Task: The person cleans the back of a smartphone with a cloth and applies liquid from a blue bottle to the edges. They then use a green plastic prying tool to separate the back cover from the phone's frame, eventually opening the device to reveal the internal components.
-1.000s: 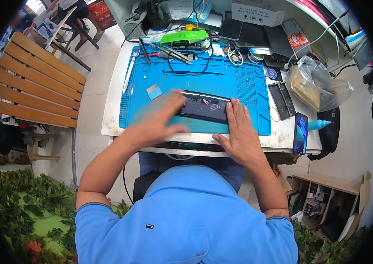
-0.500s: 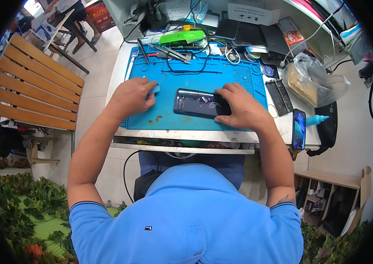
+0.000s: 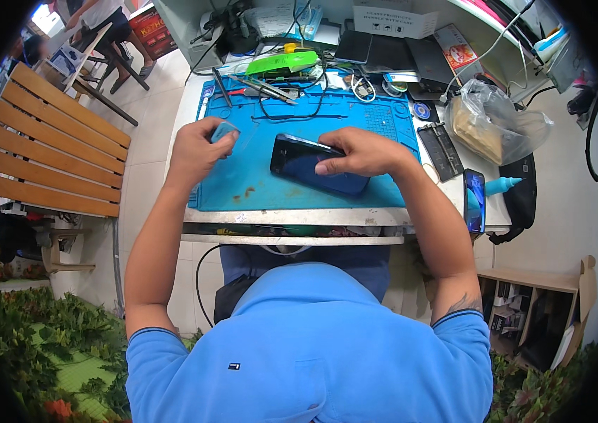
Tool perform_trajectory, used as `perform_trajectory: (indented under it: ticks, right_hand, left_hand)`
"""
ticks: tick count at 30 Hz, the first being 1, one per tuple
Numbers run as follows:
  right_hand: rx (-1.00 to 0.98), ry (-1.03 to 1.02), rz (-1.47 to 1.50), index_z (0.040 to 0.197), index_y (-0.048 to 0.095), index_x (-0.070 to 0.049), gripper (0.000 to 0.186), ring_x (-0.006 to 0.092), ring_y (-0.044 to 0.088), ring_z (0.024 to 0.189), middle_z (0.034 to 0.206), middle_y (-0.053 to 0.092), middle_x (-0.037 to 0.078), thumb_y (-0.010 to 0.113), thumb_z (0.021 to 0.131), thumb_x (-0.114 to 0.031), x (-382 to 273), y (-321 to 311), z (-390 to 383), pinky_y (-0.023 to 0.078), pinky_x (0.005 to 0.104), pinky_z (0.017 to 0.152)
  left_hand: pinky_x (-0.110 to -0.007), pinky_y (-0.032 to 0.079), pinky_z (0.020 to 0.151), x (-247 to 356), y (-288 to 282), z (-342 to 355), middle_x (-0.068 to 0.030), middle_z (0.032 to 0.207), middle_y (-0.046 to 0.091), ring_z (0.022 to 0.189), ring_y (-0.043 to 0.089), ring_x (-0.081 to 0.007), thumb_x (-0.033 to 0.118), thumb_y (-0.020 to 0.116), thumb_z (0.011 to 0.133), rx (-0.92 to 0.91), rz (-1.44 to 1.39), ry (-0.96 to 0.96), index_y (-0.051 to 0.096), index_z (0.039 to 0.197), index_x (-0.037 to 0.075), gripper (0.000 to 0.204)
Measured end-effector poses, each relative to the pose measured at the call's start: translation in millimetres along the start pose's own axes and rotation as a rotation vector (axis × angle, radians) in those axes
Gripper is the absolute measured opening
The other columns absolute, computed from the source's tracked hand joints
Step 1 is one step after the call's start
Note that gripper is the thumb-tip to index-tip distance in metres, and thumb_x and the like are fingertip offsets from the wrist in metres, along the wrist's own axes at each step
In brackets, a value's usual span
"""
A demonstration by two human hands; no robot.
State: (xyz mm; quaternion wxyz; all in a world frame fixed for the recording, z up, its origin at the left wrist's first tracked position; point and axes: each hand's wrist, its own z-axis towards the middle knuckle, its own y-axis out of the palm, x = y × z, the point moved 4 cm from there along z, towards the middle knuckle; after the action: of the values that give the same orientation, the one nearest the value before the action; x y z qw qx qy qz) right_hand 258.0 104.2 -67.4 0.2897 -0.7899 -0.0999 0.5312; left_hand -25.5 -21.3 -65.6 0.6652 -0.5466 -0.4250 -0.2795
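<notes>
So the right hand has a black smartphone gripped, thumb across the glass and fingers over at the far long edge, partly out of sight. The phone's over the middle of a blue repair mat, at a slant; can't tell from here if it's flat down or tipped up a bit.

Left hand is pinching a small blue-grey flat pad between thumb and fingers, over the mat's left side and well apart from the phone.

Behind all that it's proper clutter: a bright green strip, metal tweezers, a coiled white cable. Off the mat's right side there's a narrow black tray, a clear plastic bag with something brown inside, and a second phone with its screen lit blue, right by a teal squeeze bottle whose nozzle points right. Wooden slatted bench over on the left, too.
</notes>
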Motion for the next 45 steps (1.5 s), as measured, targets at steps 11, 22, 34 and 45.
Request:
perform_trajectory:
  ticks: [11, 22, 34, 45]
  right_hand:
    - [0.705, -0.165, 1.452, 0.122, 0.060, -0.001, 0.027, 0.0216, 0.075, 0.098, 0.113, 0.074, 0.012, 0.072, 0.102, -0.014, -1, 79, 6, 0.066, 0.0386, 0.081]
    - [0.855, -0.251, 1.328, 0.130, 0.058, -0.004, 0.038, 0.0210, 0.073, 0.106, 0.117, 0.072, 0.009, 0.076, 0.097, -0.006, 2, 80, -18, 0.065, 0.0401, 0.087]
    - [0.739, -0.015, 0.277, 0.144, 0.051, -0.001, 0.094, 0.0266, 0.070, 0.100, 0.112, 0.063, 0.014, 0.100, 0.067, -0.019, 12, 25, -58, 0.062, 0.0399, 0.075]
    - [0.627, 0.064, -0.155, 0.129, 0.061, -0.006, 0.073, 0.0366, 0.067, 0.107, 0.112, 0.063, 0.017, 0.094, 0.066, -0.022, -9, 20, -56, 0.056, 0.0455, 0.092]
  left_hand:
    - [-0.038, 0.065, 0.082, 27, 79, -26, -0.0076, 0.106, 0.070, 0.091, 0.070, -0.0178, 0.026, 0.071, 0.104, -0.162, -0.839, -0.333, 0.068, 0.109, 0.003, 0.024]
    - [-0.023, 0.052, 0.078, 20, 88, -5, -0.0042, 0.099, 0.074, 0.086, 0.064, -0.0078, 0.032, 0.076, 0.101, -0.108, -0.632, -0.146, 0.072, 0.111, 0.000, 0.033]
    - [-0.021, 0.038, 0.065, 17, 68, 23, 0.0046, 0.090, 0.068, 0.074, 0.051, -0.0032, 0.039, 0.079, 0.097, -0.279, -0.277, -0.180, 0.073, 0.109, 0.007, 0.035]
    - [-0.021, 0.044, 0.069, 12, 73, 21, 0.0046, 0.091, 0.069, 0.078, 0.056, -0.0043, 0.037, 0.078, 0.099, -0.336, -0.340, -0.172, 0.072, 0.110, 0.007, 0.033]
